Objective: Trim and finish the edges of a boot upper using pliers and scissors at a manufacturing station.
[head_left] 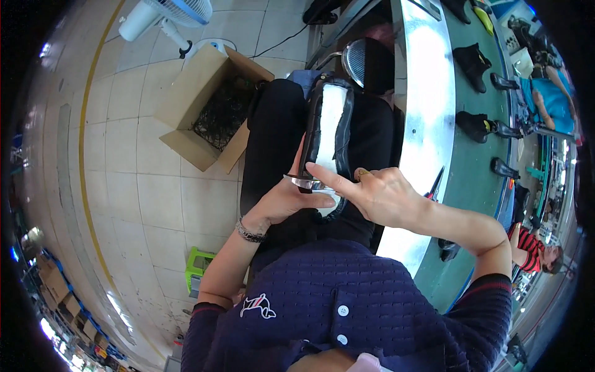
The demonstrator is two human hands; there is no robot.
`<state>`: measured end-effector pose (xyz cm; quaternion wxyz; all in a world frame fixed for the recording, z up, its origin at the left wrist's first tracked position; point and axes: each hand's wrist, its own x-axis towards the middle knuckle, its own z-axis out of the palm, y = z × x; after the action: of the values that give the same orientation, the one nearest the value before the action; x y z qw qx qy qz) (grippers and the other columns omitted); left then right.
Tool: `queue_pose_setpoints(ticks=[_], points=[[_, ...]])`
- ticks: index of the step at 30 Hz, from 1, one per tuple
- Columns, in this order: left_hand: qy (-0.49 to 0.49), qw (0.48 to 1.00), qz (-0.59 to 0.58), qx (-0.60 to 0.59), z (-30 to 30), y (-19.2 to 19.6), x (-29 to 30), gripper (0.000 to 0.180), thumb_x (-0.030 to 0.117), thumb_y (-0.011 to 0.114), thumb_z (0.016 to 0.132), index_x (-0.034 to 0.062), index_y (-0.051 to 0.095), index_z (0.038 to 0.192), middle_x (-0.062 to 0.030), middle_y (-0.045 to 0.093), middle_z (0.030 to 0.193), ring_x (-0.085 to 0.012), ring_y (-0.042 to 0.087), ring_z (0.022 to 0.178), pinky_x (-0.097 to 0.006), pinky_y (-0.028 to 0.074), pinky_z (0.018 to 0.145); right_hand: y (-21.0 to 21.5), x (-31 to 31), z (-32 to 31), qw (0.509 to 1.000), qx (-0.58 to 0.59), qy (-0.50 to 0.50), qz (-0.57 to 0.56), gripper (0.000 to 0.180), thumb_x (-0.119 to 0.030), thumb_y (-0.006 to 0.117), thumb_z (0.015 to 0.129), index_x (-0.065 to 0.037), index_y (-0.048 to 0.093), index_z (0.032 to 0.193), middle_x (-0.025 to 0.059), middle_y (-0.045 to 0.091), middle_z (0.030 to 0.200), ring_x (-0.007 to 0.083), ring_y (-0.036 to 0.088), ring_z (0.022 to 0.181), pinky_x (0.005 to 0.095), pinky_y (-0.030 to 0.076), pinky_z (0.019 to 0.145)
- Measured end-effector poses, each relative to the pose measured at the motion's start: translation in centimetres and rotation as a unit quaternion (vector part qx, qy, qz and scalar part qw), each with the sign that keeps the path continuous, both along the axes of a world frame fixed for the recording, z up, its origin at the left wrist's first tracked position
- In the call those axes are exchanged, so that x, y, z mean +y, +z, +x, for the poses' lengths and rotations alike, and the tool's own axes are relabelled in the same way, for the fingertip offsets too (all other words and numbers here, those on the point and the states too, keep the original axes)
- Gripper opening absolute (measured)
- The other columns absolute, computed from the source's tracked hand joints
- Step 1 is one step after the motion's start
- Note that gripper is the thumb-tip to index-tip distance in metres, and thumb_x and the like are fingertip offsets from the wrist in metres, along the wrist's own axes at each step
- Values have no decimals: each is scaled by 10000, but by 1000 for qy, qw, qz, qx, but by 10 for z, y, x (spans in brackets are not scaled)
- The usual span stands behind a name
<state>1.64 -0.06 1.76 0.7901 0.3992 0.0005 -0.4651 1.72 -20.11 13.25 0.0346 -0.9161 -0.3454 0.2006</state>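
Note:
A black shoe upper [314, 118] lies sole up across my lap, with its black edge folded in around a white bottom [333, 118]. My left hand [286, 199] is wrapped around the shoe's near left side, with the thumb across the bottom. My right hand [384, 195] is closed over the shoe from the right, its index finger stretched along the sole. Under that finger, a shiny curved metal tool [302, 182] crosses the shoe between my hands. Its handle is hidden in the right hand, so its exact kind cannot be made out.
An open cardboard box [192, 93] holding a black tangled mass stands left of my legs. A white fan [167, 15] is beyond it, a green stool [198, 263] nearer me. On my right run a metal ledge [427, 105] and a green conveyor [477, 167] carrying black shoes [474, 65].

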Motion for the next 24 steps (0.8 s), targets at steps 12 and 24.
queue_pose_setpoints(ticks=[12, 24], points=[[-12, 1000, 26, -6, 45, 14, 2, 1175, 142, 847, 712, 150, 26, 1552, -46, 376, 1434, -171, 374, 1315, -344, 309, 1102, -1, -30, 79, 990, -28, -128, 44, 631, -226, 571, 935, -255, 279, 1494, 114, 600, 574, 281, 613, 477, 372, 508, 469], [-37, 989, 132, 55, 66, 33, -23, 779, 122, 789, 777, 136, 339, 1413, 1, 570, 1093, -104, 574, 974, -289, 487, 870, 4, -28, 65, 983, -63, -125, 119, 592, -248, 541, 957, -221, 293, 1493, 134, 595, 586, 323, 620, 520, 406, 493, 503]])
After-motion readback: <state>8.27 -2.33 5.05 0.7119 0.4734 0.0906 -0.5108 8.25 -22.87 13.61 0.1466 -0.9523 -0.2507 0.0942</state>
